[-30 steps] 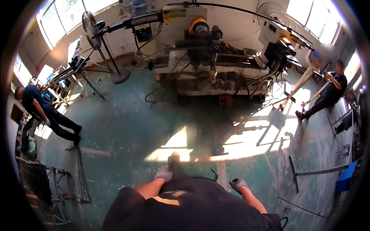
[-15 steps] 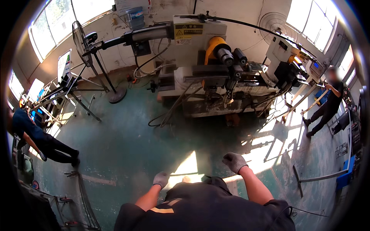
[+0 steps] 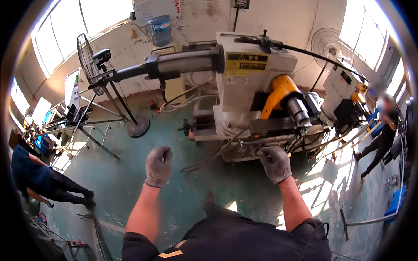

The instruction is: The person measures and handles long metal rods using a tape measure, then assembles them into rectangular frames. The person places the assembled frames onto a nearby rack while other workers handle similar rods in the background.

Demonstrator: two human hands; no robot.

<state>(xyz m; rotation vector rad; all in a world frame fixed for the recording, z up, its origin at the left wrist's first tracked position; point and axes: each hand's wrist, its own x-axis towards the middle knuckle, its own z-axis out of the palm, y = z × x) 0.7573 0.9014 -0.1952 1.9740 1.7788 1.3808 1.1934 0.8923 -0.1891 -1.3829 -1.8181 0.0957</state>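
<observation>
Both of my hands wear grey knitted work gloves and are raised in front of me. My left hand (image 3: 158,166) is over the green floor, left of the machine, its fingers curled in and nothing visible in them. My right hand (image 3: 275,164) appears in front of the machine's lower edge, fingers bent downward, holding nothing that I can see; whether it touches the machine I cannot tell. Ahead stands a large grey metalworking machine (image 3: 237,93) with a yellow guard (image 3: 278,93), a steel spindle (image 3: 298,112) and a long horizontal cylinder (image 3: 185,63) reaching left.
A pedestal fan (image 3: 138,126) stands left of the machine, near a metal frame (image 3: 98,142). Cables (image 3: 204,163) trail on the floor by the machine's base. One person (image 3: 50,178) is at the far left, another (image 3: 383,139) at the right. Long rods (image 3: 99,235) lie lower left.
Both hands have risen and moved forward, the left one also moving left. The machine appears closer and larger. The person at the left has shifted their arms.
</observation>
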